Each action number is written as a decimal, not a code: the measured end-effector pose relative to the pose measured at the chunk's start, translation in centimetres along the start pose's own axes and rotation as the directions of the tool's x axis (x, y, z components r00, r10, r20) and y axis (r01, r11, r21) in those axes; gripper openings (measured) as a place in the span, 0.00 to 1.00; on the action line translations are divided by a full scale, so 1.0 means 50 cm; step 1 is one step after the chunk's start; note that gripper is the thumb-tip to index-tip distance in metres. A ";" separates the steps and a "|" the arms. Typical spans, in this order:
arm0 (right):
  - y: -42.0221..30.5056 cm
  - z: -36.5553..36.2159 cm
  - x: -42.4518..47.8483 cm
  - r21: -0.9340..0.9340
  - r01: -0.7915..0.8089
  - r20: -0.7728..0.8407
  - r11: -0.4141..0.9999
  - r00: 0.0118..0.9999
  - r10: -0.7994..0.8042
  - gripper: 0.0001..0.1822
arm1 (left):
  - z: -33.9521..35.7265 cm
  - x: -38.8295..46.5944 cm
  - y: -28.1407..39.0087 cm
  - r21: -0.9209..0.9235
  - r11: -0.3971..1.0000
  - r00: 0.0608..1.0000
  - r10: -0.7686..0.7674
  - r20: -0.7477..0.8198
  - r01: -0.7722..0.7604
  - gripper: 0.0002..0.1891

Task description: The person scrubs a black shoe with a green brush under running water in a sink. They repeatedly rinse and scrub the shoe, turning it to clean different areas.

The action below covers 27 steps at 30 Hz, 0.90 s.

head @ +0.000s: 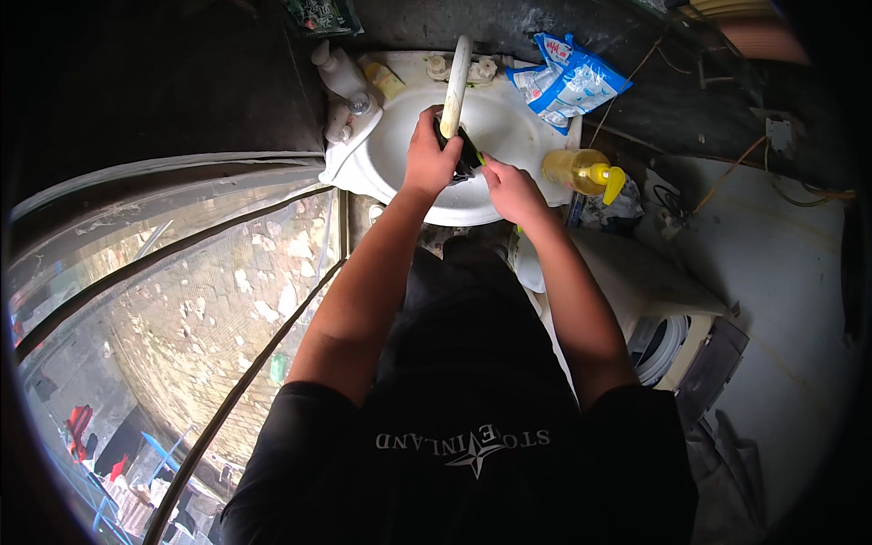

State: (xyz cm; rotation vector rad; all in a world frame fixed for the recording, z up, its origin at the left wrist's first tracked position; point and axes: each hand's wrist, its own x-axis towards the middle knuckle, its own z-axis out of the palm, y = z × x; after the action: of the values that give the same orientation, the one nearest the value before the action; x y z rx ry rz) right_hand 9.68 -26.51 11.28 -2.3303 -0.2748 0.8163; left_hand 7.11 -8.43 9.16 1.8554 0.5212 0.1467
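Note:
Over the white washbasin (470, 208), my left hand (430, 157) grips a dark, glossy object (469, 155) under the spout of the pale tap (458, 88). What the object is cannot be made out, since my fingers and the spout cover part of it. My right hand (512, 187) is closed around a thin tool with a yellow-green handle (481, 159). Its front end meets the right side of the dark object, and its head is hidden. No running water can be made out.
On the basin's left rim stand a white pump bottle (339, 71) and a yellowish tube (383, 80). To the right are a blue-and-white plastic bag (575, 82) and a yellow pump bottle (582, 172). A front-loading washing machine (657, 286) stands right; a meshed window (204, 327) lies left.

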 end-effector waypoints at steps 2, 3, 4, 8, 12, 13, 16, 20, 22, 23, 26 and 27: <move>-0.067 -0.037 -0.018 0.050 -0.029 0.081 0.998 0.996 0.025 0.23 | -0.010 -0.001 -0.034 0.091 0.992 0.995 0.092 -0.038 -0.089 0.25; -0.069 -0.030 -0.021 0.078 -0.002 0.054 0.997 0.999 -0.002 0.23 | -0.012 -0.005 -0.030 0.131 0.982 0.989 0.141 -0.044 -0.134 0.24; -0.070 -0.021 -0.023 0.105 0.025 0.026 0.994 0.999 -0.028 0.23 | -0.014 -0.005 -0.026 0.105 0.993 0.998 0.055 -0.033 -0.051 0.23; -0.001 0.029 -0.001 -0.038 0.039 0.007 0.999 0.999 -0.039 0.22 | -0.016 -0.007 -0.014 0.050 0.995 0.996 -0.090 0.001 0.090 0.18; -0.077 -0.038 -0.032 0.092 0.053 0.065 0.994 0.996 -0.059 0.22 | -0.018 -0.017 -0.010 0.031 0.995 0.995 -0.091 -0.028 0.092 0.18; -0.084 -0.034 -0.036 0.063 0.039 0.066 0.997 0.997 -0.043 0.22 | -0.013 -0.021 -0.009 0.023 0.994 0.993 -0.109 -0.036 0.110 0.18; -0.071 -0.015 -0.036 -0.007 0.073 0.014 0.997 0.997 -0.073 0.23 | -0.002 -0.012 -0.020 0.006 0.996 0.993 -0.089 -0.082 0.090 0.17; -0.074 -0.045 -0.026 -0.039 0.010 0.094 0.999 0.996 -0.006 0.23 | -0.008 -0.018 0.001 0.016 0.991 0.991 -0.135 -0.016 0.135 0.18; -0.103 -0.058 -0.047 -0.007 0.001 0.106 1.000 0.994 0.000 0.22 | -0.001 -0.018 -0.010 0.069 0.994 0.996 -0.080 -0.051 0.083 0.18; -0.109 -0.057 -0.050 0.008 -0.003 0.112 1.000 0.994 0.002 0.22 | -0.002 -0.017 -0.017 0.064 0.993 0.994 -0.090 -0.065 0.094 0.18; -0.027 -0.003 -0.035 -0.093 0.014 0.038 0.996 0.999 -0.010 0.23 | 0.013 -0.008 -0.026 0.080 0.990 0.992 -0.107 -0.062 0.112 0.17; -0.036 -0.012 -0.034 -0.147 0.000 0.060 0.989 0.998 0.009 0.23 | 0.009 -0.012 -0.016 0.116 0.989 0.995 -0.090 -0.039 0.094 0.17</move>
State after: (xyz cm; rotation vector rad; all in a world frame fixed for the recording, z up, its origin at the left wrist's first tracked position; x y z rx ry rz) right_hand 8.75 -26.07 13.60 -2.4458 -0.3674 0.8967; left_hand 6.51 -8.89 8.37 1.9419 0.6496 0.0877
